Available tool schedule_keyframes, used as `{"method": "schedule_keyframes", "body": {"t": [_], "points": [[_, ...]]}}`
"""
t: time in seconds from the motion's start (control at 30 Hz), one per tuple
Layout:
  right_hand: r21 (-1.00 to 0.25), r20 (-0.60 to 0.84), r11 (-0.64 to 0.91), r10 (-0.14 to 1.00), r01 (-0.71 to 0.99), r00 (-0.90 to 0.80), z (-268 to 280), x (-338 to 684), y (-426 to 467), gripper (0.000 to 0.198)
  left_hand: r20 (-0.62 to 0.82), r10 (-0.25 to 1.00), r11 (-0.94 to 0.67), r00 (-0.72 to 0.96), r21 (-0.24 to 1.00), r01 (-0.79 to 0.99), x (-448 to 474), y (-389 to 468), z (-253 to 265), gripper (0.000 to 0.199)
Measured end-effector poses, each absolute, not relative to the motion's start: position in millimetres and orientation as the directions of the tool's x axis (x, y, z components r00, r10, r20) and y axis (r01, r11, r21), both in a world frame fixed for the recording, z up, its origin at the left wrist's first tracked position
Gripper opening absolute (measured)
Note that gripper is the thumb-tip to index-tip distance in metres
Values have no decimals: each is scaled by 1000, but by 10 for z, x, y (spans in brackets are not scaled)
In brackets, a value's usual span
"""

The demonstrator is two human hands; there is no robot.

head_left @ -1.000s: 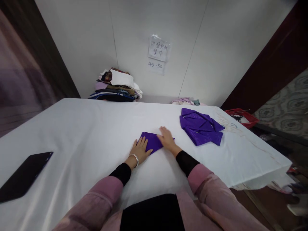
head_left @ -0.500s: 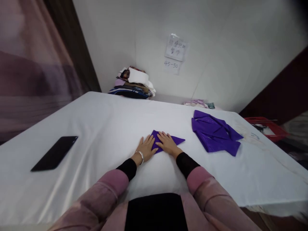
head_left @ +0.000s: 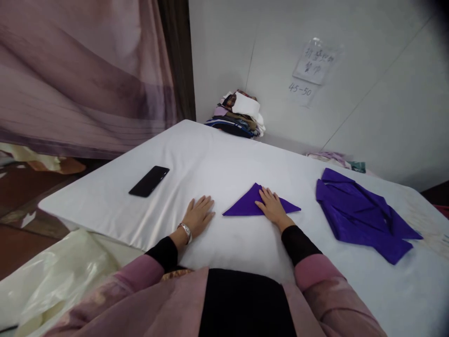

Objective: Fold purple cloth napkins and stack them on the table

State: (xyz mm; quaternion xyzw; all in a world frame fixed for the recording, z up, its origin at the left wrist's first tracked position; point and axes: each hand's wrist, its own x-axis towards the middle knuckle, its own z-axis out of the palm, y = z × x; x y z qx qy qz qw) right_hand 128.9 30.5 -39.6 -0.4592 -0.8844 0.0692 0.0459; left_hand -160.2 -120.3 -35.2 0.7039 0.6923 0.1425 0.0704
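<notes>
A purple cloth folded into a flat triangle (head_left: 243, 203) lies on the white-covered table (head_left: 224, 159). My right hand (head_left: 271, 204) rests flat on the right part of this triangle, fingers spread, covering some of it. Left of the cloth, my left hand (head_left: 199, 214) lies palm down on the white cover with its fingers apart, holding nothing. A bracelet circles the left wrist. Farther right is a loose, crumpled heap of purple cloth (head_left: 358, 210), touched by neither hand.
To the left on the table lies a black phone (head_left: 149, 181). A stack of folded clothes (head_left: 238, 114) stands at the back against the wall, with more cloth (head_left: 331, 158) further right. Paper notes (head_left: 312, 65) hang on the wall. Pale plastic sheeting (head_left: 66, 276) is at lower left.
My left hand has slid off the folded purple cloth to the left, onto the table cover. My right hand stays on the cloth. The view has swung to the left.
</notes>
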Motion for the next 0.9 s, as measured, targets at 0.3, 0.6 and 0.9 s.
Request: {"method": "schedule_keyframes", "body": {"t": [0.3, 0.6, 0.9], "points": [[-161, 12, 560, 825, 813, -566, -399, 1291, 305, 67, 235, 972, -142, 12, 544, 827, -1156, -1090, -259, 14], [-186, -18, 579, 806, 794, -592, -383, 1301, 307, 68, 279, 949, -278, 146, 524, 805, -1287, -1044, -291, 12], [-175, -18, 609, 783, 773, -621, -338, 1338, 217, 68, 238, 932, -356, 275, 439, 825, -1325, -1040, -128, 22]]}}
